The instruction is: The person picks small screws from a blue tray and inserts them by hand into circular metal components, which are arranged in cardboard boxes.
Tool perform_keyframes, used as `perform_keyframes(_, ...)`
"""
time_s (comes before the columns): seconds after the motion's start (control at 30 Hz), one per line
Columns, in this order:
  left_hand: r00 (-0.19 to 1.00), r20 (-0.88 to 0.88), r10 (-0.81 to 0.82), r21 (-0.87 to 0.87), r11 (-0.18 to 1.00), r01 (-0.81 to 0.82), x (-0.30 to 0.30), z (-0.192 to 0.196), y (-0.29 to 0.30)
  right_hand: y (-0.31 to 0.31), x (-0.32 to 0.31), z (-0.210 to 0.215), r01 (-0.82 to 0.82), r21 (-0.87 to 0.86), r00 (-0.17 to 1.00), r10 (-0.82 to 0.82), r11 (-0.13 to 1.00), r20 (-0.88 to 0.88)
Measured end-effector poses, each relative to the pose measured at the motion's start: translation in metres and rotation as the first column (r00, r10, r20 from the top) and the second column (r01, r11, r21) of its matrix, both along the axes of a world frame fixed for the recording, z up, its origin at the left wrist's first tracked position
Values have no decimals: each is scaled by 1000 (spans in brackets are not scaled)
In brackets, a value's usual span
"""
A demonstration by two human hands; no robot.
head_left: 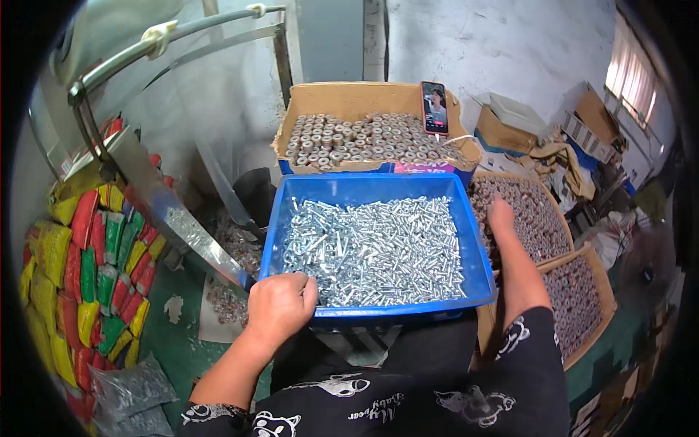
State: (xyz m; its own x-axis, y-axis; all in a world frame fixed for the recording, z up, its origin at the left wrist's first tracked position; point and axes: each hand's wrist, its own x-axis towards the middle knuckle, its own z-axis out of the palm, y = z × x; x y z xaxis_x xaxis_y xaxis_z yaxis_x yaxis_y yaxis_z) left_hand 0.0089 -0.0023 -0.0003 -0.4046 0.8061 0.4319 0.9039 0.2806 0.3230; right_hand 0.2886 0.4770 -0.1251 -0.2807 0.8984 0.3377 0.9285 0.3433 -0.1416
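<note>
A blue plastic bin [477, 251] full of small silvery bolts [397, 247] sits in front of me. My left hand [282, 304] is closed at the bin's near left corner, thumb folded over the fingers. Whatever is inside that fist is hidden. Out past the bin's right side, my right hand [500, 215] is over a carton of small round metal parts [528, 218]. Its fingers look curled in, and their tips and anything in them are hidden from view.
Behind the bin stands a cardboard box [371, 93] of round metal parts, with a phone [435, 108] propped on it. Another parts carton [575, 306] is at right. A metal chute [182, 218] slopes down on the left, beside stacked coloured bags [87, 269].
</note>
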Motion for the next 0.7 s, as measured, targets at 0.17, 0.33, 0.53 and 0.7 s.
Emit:
perform_keyframes(0.17,998,8,-57,51,997,57,-6,-3,1,3,22,68,-684,-246,3,-335,687,-942)
perform_keyframes(0.33,998,35,-58,70,996,55,-10,-4,0,-36,-122,183,-796,-262,247,-102,545,-964)
perform_keyframes(0.53,994,30,-107,127,987,103,-13,-8,0,-120,-341,176,-587,-118,779,599,801,188)
perform_keyframes(0.7,994,50,-101,112,989,95,-12,-9,1,-149,-373,159,-437,-196,792,479,878,378)
